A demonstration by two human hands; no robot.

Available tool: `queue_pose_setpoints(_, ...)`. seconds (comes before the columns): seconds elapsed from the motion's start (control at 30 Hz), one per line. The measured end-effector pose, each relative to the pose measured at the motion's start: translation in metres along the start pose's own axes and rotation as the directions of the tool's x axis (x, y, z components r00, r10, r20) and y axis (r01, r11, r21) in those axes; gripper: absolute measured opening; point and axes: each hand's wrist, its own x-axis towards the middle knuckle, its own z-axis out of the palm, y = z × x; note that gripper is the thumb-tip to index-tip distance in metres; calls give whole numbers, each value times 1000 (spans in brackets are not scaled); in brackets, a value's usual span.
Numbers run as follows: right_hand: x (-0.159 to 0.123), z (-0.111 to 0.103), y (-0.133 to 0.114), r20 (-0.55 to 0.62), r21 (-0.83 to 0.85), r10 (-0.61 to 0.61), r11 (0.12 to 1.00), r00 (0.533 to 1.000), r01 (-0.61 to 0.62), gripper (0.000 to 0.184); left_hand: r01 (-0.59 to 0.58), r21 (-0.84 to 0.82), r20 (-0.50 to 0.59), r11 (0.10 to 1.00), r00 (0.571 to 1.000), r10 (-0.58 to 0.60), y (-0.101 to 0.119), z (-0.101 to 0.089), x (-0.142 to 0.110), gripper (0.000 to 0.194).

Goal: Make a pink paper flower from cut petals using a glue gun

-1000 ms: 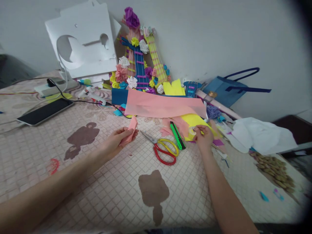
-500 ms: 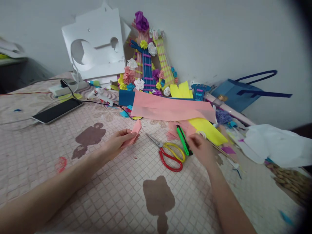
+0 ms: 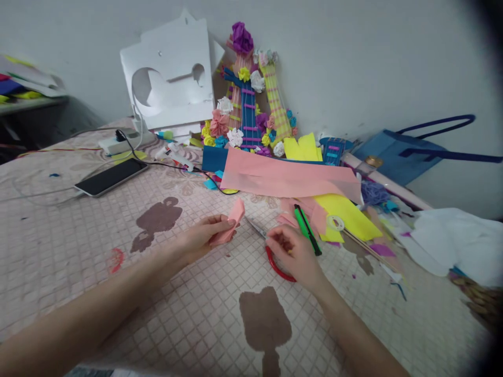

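My left hand point(image 3: 208, 234) is closed on a small folded strip of pink crepe paper point(image 3: 237, 212), pinched between thumb and fingers just above the table. My right hand point(image 3: 294, 254) is over the scissors, fingers curled in; whatever they may hold is hidden. Of the scissors point(image 3: 280, 267), the pointed blades and part of the red handle show; my hand covers the yellow handle. A green box cutter point(image 3: 307, 229) lies beside my right hand. Behind it are pink paper scraps point(image 3: 288, 217) and a large pink crepe sheet point(image 3: 291, 175).
Yellow paper point(image 3: 351, 217) and a roll of tape point(image 3: 336, 223) lie right of the cutter. Paper-flower guitar decorations point(image 3: 248, 115) and a white foam board point(image 3: 168, 78) lean against the wall. A phone point(image 3: 112, 177) lies left; a blue bag point(image 3: 401, 157) stands back right.
My right hand has moved left and toward me, from the pink scraps to over the scissors. My left hand keeps the folded pink paper. The view has shifted slightly left.
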Motion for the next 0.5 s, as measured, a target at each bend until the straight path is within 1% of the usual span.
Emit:
queue_pose_setpoints(0.07, 9, 13, -12, 85, 197, 48, 978, 995, -64, 14, -8, 3, 22, 1000, 1000, 7, -2, 3, -3, 24)
queue_pose_setpoints(0.13, 17, 26, -21, 134, 354, 95, 925, 986, -137, 20, -30, 17, 60, 999, 998, 29, -3, 4, -5, 23)
queue_pose_setpoints(0.2, 24, 36, -25, 166, 490, 112, 853, 980, -181, 26, -36, 24, 101, 999, 994, 34, -5, 5, -6, 23)
queue_pose_setpoints(0.27, 29, 44, -25, 203, 610, 105, 764, 974, -209, 31, -11, 16, 137, 1000, 991, 9, -5, 6, -7, 24)
queue_pose_setpoints(0.33, 31, 50, -24, 230, 690, 90, 687, 969, -227, 33, 23, -8, 168, 1000, 986, -21, -5, 8, -9, 25)
queue_pose_setpoints(0.37, 31, 51, -23, 237, 713, 80, 662, 968, -229, 34, 44, -27, 187, 999, 982, -38, -5, 9, -10, 26)
queue_pose_setpoints(0.43, 30, 51, -22, 251, 734, 37, 645, 967, -215, 35, 110, -58, 241, 992, 966, -93, -5, 10, -12, 26)
queue_pose_setpoints(0.5, 29, 48, -20, 288, 732, -30, 651, 957, -200, 38, 196, -50, 304, 979, 937, -172, -5, 10, -13, 26)
